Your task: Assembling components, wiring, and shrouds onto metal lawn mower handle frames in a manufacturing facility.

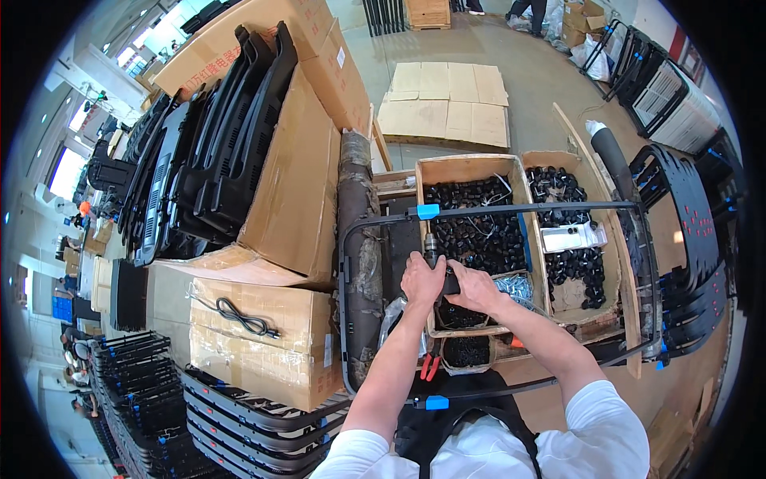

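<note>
Both my hands are together over the workbench, closed around a dark power drill point(432, 243) whose metal chuck points away from me. My left hand point(423, 278) wraps the front part behind the chuck. My right hand point(473, 287) grips the rear; much of the drill's body is hidden by my fingers. Around my hands lies a black rectangular frame point(511, 211) with rounded corners, resting across two wrapped rails. Blue clips point(428, 211) sit on its far and near bars. Inside the frame's outline is a wooden parts box point(472, 168) full of small black fittings.
Silvery screws point(515, 287) and black screws point(466, 352) fill compartments near my hands. Red-handled pliers point(430, 367) hang close to me. On the left stand a carton point(263, 335) with a coiled black cable point(243, 318), stacked frames point(255, 431) and a large box of black panels point(295, 176).
</note>
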A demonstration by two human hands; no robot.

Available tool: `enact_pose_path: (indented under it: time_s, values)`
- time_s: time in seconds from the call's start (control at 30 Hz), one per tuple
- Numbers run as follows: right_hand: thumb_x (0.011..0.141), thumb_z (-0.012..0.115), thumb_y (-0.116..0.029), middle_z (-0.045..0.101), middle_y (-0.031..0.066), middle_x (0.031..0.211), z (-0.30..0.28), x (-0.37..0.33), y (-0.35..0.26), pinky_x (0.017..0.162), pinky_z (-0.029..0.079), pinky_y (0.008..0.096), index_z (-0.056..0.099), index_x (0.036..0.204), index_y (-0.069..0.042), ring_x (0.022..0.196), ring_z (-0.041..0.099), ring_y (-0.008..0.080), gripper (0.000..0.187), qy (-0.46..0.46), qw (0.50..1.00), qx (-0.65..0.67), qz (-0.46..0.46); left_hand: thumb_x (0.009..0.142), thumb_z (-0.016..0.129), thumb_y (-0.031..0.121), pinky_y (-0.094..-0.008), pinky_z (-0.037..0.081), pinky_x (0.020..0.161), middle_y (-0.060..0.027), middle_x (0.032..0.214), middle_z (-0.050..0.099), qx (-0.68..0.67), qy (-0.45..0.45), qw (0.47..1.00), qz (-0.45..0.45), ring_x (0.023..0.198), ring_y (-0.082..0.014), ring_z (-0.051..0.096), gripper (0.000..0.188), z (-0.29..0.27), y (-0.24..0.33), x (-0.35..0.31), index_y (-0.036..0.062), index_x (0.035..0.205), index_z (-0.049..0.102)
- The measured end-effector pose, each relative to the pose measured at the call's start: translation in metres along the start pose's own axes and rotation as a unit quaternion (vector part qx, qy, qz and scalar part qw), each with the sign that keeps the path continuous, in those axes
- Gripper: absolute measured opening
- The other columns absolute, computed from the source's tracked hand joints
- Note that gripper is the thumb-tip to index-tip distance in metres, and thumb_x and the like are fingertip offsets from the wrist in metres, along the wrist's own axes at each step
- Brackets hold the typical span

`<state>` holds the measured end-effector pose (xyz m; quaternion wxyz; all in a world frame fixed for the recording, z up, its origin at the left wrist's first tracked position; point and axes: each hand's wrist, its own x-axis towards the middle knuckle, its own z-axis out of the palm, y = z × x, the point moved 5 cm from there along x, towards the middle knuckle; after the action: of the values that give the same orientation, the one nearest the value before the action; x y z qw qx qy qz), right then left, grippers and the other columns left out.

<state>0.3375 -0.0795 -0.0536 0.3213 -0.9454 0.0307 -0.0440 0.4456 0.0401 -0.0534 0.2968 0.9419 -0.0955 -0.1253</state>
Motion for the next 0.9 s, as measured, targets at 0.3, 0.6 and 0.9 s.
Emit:
enact_pose_path:
  time_s: [0.3, 0.6, 0.9]
  values:
    - [0.074, 0.087, -0.027, 0.070, 0.0245, 0.120, -0.003, 0.007, 0.001, 0.091, 0.059, 0.0480, 0.046, 0.145, 0.002, 0.105, 0.071, 0.0432, 0.087, 0.004, 1.000, -0.001, 0.018, 0.089, 0.073, 0.055, -0.0558, 0.055, 0.090, -0.0275, 0.114, 0.071, 0.000, -0.001, 1.000, 0.001, 0.105, -0.0478, 0.070, 0.062, 0.001, 0.004, 0.008, -0.0013, 0.111, 0.059]
    - [0.080, 0.080, -0.019, 0.052, 0.0153, 0.141, -0.008, 0.006, -0.021, 0.099, 0.055, 0.0482, 0.056, 0.134, -0.005, 0.128, 0.059, 0.0380, 0.061, -0.031, 0.999, -0.029, 0.009, 0.091, 0.072, 0.055, -0.0551, 0.057, 0.089, -0.0269, 0.113, 0.071, 0.004, -0.017, 1.000, 0.011, 0.104, -0.0469, 0.071, 0.061, -0.001, 0.002, 0.010, -0.0003, 0.112, 0.059]
    - [0.081, 0.080, -0.021, 0.053, 0.0152, 0.140, -0.009, -0.001, -0.030, 0.097, 0.056, 0.0490, 0.057, 0.134, -0.006, 0.124, 0.061, 0.0387, 0.060, -0.038, 0.998, -0.053, 0.019, 0.090, 0.070, 0.058, -0.0545, 0.055, 0.094, -0.0285, 0.117, 0.072, -0.011, -0.038, 0.999, 0.005, 0.110, -0.0474, 0.070, 0.065, -0.004, -0.003, 0.003, -0.0017, 0.114, 0.060]
